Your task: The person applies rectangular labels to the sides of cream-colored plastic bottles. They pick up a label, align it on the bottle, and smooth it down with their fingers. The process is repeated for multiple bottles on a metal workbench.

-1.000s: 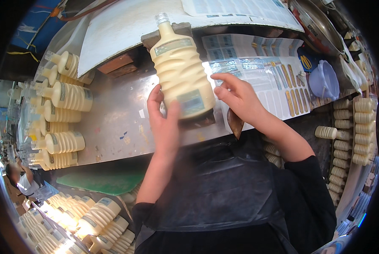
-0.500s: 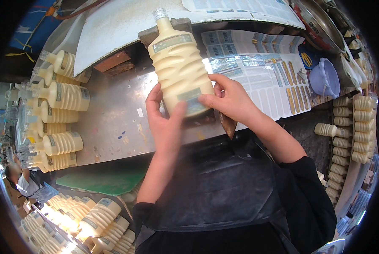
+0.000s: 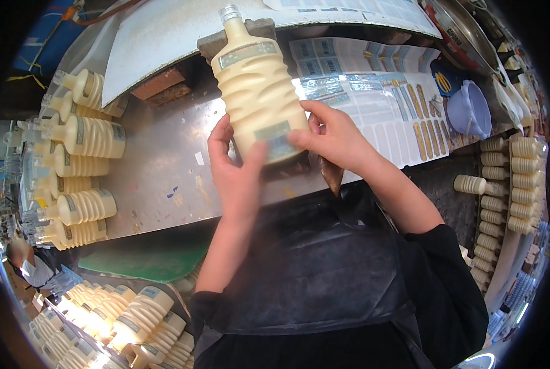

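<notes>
A large cream bottle (image 3: 253,92) with wavy ridges and a clear neck lies tilted on a grey block (image 3: 262,29), its base toward me. Two bluish-grey labels show on it: an upper strip (image 3: 246,54) near the shoulder and a lower rectangle (image 3: 273,136) near the base. My left hand (image 3: 235,157) grips the bottle's lower left side, its thumb blurred beside the lower label. Around the lower right side is my right hand (image 3: 330,132), its thumb at the label's right edge. A brown pointed piece (image 3: 330,176) sits below my right hand.
Sheets of labels (image 3: 379,138) cover the table (image 3: 158,184) on the right, near a lavender bucket (image 3: 470,111). More cream bottles (image 3: 93,136) are stacked at the left, lower left and far right. A brick (image 3: 158,83) supports a white board (image 3: 158,37). Another person (image 3: 38,270) is far left.
Both thumbs have shifted slightly over the lower label. The whole view has moved a little; the bottle stays in both hands.
</notes>
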A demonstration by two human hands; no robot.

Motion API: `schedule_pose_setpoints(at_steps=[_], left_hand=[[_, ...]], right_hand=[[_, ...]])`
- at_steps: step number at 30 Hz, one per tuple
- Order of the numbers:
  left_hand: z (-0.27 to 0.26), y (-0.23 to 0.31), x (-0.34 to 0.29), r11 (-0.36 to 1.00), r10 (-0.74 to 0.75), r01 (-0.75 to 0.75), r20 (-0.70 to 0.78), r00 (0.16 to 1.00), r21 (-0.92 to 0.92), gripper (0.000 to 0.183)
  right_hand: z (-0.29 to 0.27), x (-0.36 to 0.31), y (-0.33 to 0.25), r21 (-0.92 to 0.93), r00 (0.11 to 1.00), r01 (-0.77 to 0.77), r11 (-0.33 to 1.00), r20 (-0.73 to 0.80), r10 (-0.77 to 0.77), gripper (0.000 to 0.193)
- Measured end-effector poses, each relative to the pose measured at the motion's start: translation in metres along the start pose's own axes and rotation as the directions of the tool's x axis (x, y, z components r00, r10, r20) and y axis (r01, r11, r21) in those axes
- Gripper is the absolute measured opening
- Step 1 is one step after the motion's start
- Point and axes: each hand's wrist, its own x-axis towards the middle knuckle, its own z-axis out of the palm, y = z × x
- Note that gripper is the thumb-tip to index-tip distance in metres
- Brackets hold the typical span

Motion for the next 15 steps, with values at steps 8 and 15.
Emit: schedule_pose_setpoints(at_steps=[8,15], left_hand=[[0.005,0.001,-0.002,0.999,0.014,-0.014,0.0,1.0,-0.04,0.072],[0.006,0.003,-0.002,0.998,0.017,-0.017,0.001,1.0,-0.054,0.075]], right_hand=[[-0.002,-0.004,-0.014,-0.057,0.999,-0.02,0.998,0.029,0.022,0.079],[0.0,-0.004,-0.011,-0.082,1.0,-0.007,0.997,0.003,0.008,0.079]])
